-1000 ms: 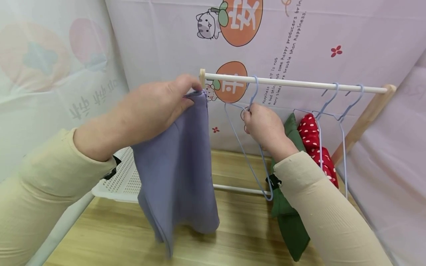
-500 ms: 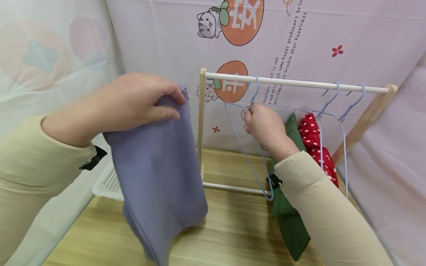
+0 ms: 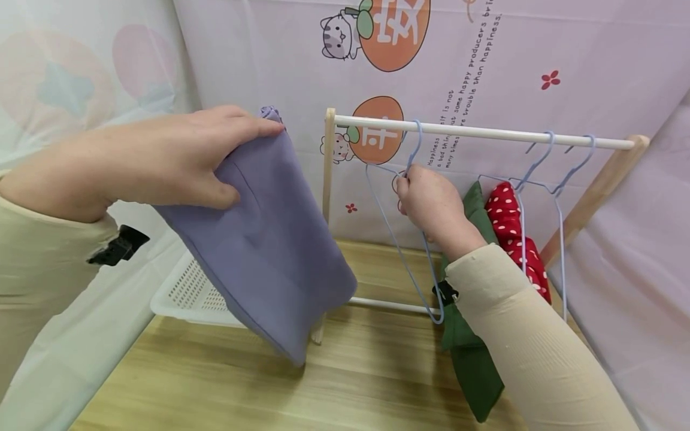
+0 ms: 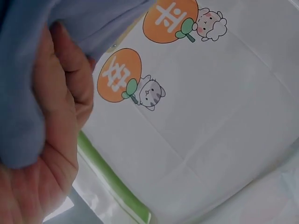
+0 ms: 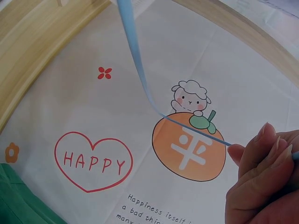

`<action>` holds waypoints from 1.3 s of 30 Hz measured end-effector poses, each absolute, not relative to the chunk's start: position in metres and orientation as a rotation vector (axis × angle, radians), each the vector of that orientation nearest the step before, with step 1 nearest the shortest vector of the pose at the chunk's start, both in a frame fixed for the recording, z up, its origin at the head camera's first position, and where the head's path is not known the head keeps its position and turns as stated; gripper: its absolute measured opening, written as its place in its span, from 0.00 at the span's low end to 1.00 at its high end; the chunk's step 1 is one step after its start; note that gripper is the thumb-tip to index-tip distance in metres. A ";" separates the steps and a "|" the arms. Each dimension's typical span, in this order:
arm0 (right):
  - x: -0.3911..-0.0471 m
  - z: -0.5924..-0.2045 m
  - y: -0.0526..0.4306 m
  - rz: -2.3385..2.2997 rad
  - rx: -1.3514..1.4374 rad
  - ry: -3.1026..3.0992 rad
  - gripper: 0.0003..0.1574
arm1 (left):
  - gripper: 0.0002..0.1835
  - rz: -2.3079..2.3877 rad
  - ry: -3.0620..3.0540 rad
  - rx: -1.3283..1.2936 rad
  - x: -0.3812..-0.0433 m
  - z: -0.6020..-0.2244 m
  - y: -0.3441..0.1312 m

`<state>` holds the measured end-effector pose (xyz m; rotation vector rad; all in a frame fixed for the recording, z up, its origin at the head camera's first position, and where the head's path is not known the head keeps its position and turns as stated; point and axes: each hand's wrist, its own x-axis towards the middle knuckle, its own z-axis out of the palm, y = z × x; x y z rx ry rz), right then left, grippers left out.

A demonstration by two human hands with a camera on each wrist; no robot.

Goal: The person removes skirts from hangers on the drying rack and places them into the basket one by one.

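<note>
My left hand (image 3: 178, 155) holds a folded lavender-blue garment (image 3: 280, 239) by its upper part, thumb in front. The cloth hangs at a slant left of the rack, with a gathered edge at its top; its exact kind is unclear. In the left wrist view, curled fingers (image 4: 74, 84) show beside the cloth (image 4: 18, 121). My right hand (image 3: 431, 200) pinches a light blue clothes hanger (image 3: 418, 140) just under its hook, which sits over the rail. Nothing hangs on that hanger. The right wrist view shows the fingers (image 5: 266, 163) closed at the hanger wire (image 5: 140, 74).
The rack's white rail (image 3: 485, 133) runs across wooden posts (image 3: 598, 194). At its right, two more blue hangers (image 3: 579, 167) hang with a green garment (image 3: 480, 371) and a red polka-dot garment (image 3: 504, 218). A white perforated basket (image 3: 162, 302) stands behind the lavender-blue cloth on the wooden surface (image 3: 377, 383).
My left hand has moved left, away from the rail, with the garment, whose lower end has swung up and to the right. The right hand stays on the hanger.
</note>
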<state>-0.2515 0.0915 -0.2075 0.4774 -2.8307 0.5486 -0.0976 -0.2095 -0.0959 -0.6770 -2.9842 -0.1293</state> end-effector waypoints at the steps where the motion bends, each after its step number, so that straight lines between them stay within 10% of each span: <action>1: -0.252 -0.208 0.091 0.549 0.477 -2.832 0.19 | 0.45 -0.124 -2.982 -0.692 -0.098 -0.096 -0.211; 27: -0.255 -0.207 0.090 0.534 0.476 -2.854 0.20 | 0.15 -0.112 -3.011 -0.411 -0.121 -0.092 -0.247; 39: -0.254 -0.208 0.091 0.539 0.483 -2.836 0.20 | 0.33 -0.475 -3.104 -0.186 -0.132 -0.085 -0.288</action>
